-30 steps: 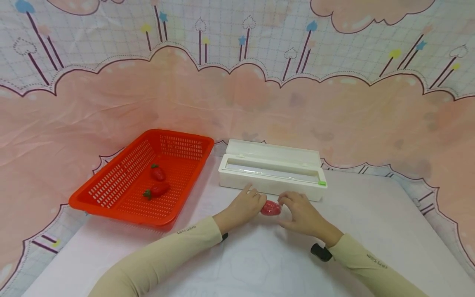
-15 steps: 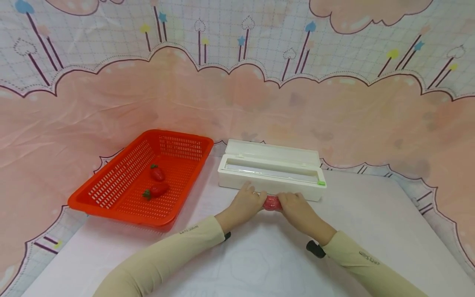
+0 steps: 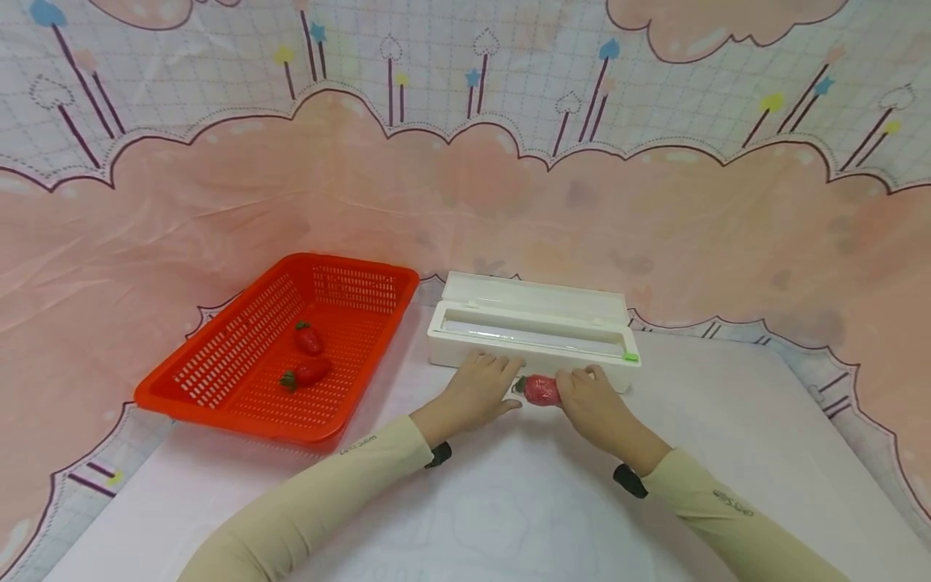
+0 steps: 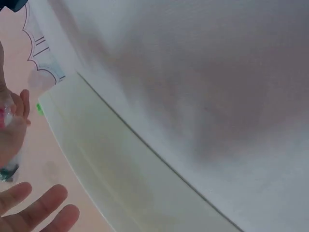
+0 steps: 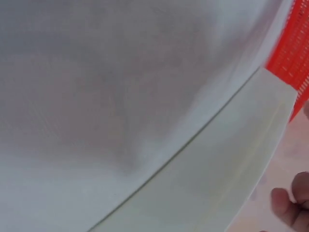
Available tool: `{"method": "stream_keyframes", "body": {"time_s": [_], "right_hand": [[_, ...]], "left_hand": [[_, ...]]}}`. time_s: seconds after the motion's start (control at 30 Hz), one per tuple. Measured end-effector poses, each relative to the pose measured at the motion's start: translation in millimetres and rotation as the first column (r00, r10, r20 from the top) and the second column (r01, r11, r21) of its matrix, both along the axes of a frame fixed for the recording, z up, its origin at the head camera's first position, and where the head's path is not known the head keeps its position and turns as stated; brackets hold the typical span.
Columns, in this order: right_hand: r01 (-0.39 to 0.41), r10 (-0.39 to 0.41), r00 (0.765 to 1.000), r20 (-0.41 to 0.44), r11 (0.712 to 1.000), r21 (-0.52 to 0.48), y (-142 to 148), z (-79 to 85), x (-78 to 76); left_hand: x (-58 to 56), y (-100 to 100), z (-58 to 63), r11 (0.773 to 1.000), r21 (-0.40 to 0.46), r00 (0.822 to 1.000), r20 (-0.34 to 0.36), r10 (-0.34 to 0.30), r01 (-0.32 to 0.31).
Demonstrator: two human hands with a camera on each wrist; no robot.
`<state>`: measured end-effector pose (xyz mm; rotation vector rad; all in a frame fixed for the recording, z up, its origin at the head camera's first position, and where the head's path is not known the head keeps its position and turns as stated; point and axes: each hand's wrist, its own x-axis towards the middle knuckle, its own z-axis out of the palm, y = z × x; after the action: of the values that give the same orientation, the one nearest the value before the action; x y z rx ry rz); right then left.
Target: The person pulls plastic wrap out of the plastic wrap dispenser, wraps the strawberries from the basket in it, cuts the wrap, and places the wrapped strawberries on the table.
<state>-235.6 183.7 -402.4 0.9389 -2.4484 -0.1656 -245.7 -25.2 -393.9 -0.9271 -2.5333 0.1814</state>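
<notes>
A strawberry (image 3: pixel 541 390) wrapped in clear film is held above the table, its green leafy end pointing left. My right hand (image 3: pixel 592 404) grips its right end. Beside the leafy end is my left hand (image 3: pixel 476 390), fingers extended and thumb apart, with a small gap to the fruit. In the left wrist view, spread fingers of the left hand (image 4: pixel 36 212) show at the lower left; part of the film-wrapped strawberry (image 4: pixel 8 169) appears beyond. Only fingers of the right hand (image 5: pixel 292 200) show in the right wrist view, without the fruit.
Just behind the hands stands a white cling film dispenser (image 3: pixel 534 368), lid raised, with a green slider (image 3: pixel 630 356) at its right end. A red plastic basket (image 3: pixel 364 388) at the left holds two strawberries (image 3: pixel 309 339). A patterned cloth hangs behind the white table (image 3: pixel 494 517).
The right hand has closed in and taken hold of the strawberry. The left hand has let go and opened, uncovering the leafy end. The fruit has risen slightly toward the dispenser.
</notes>
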Motion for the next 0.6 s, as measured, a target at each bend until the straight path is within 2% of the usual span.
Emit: {"method": "stream_keyframes", "body": {"time_s": [0.07,0.13,0.27,0.43,0.6], "right_hand": [[-0.037,0.037,0.999,-0.025,0.999,-0.016,0.1,-1.1,-0.2],[-0.07,0.068,0.997,-0.036,0.997,-0.045,-0.5,-1.4,0.5],[-0.103,0.099,0.994,-0.042,0.991,-0.09,-2.1,-0.2,3.9],[-0.121,0.116,0.991,-0.06,0.99,-0.078,-5.7,3.8,8.1],[-0.097,0.094,0.991,-0.1,0.995,-0.023,-7.1,4.2,6.9]], "left_hand": [[1.6,1.7,1.3,0.999,0.011,0.998,-0.027,-0.049,0.049],[2.4,3.3,2.1,0.996,-0.006,0.992,-0.089,-0.089,0.088],[2.7,4.4,0.8,0.993,-0.058,0.972,-0.203,-0.117,0.107],[1.7,3.5,-2.1,0.991,-0.065,0.96,-0.249,-0.128,0.116],[0.5,2.7,-1.6,0.991,-0.067,0.951,-0.281,-0.132,0.118]]}}
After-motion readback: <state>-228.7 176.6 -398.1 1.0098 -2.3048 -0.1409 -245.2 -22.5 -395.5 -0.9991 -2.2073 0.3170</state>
